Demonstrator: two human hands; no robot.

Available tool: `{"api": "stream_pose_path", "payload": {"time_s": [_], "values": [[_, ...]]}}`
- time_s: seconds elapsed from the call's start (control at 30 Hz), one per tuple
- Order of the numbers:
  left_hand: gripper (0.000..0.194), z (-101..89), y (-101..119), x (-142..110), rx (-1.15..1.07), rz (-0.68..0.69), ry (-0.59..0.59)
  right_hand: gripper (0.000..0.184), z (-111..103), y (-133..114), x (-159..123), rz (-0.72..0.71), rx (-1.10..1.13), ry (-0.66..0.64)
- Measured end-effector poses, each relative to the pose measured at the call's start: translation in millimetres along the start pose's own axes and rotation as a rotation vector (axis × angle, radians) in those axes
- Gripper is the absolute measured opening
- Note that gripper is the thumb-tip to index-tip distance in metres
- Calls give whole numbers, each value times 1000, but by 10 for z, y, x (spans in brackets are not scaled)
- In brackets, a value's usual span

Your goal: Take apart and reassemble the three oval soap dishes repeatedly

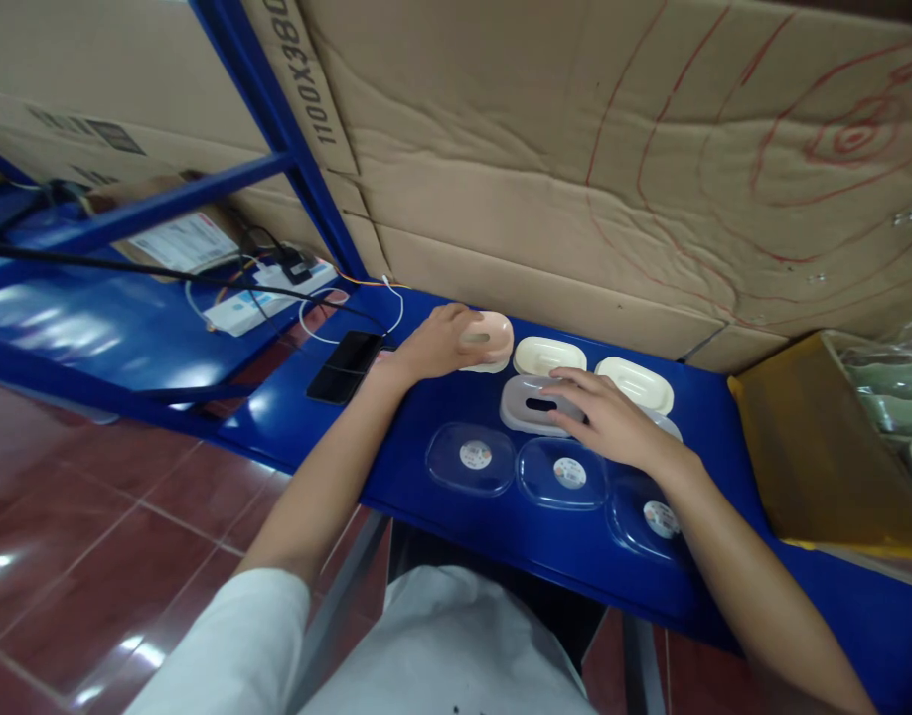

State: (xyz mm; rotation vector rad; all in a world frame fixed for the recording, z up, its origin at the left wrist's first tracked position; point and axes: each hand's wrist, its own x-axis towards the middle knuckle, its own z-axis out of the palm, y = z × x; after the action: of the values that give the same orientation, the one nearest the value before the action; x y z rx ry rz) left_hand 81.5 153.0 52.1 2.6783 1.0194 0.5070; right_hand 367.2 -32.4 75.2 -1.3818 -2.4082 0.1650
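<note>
On the blue table, my left hand point(447, 341) is closed on the left end of a pink oval slotted soap dish tray point(499, 338); a cream rim shows beneath it. My right hand point(605, 409) curls over the right end of a greyish-white slotted soap dish tray point(522, 405), thumb by the slot and fingers at the far rim. Behind it sit two cream oval dishes, one in the middle point(549, 356) and one to the right point(635, 383). Another pale dish point(665, 425) is partly hidden by my right hand. Three clear lids point(456, 482) with round stickers lie along the front.
A black phone point(344, 367) lies left of my left forearm. Cables and a white power strip point(266, 298) are farther left, by a blue frame post point(307, 189). An open cardboard box point(821, 447) with wrapped green items stands right. Cardboard point(501, 179) walls the back.
</note>
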Motion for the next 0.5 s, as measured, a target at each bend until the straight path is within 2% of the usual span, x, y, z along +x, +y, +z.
{"api": "stream_pose_path", "payload": {"time_s": [0.1, 0.3, 0.5], "values": [[47, 43, -60, 4, -2, 26, -51, 35, -18, 22, -10, 17, 1, -4], [56, 76, -175, -71, -20, 35, -105, 33, 50, 77, -19, 9, 14, -19], [50, 138, -214, -83, -51, 22, -111, 32, 60, -118, -9, -33, 8, -54]]}}
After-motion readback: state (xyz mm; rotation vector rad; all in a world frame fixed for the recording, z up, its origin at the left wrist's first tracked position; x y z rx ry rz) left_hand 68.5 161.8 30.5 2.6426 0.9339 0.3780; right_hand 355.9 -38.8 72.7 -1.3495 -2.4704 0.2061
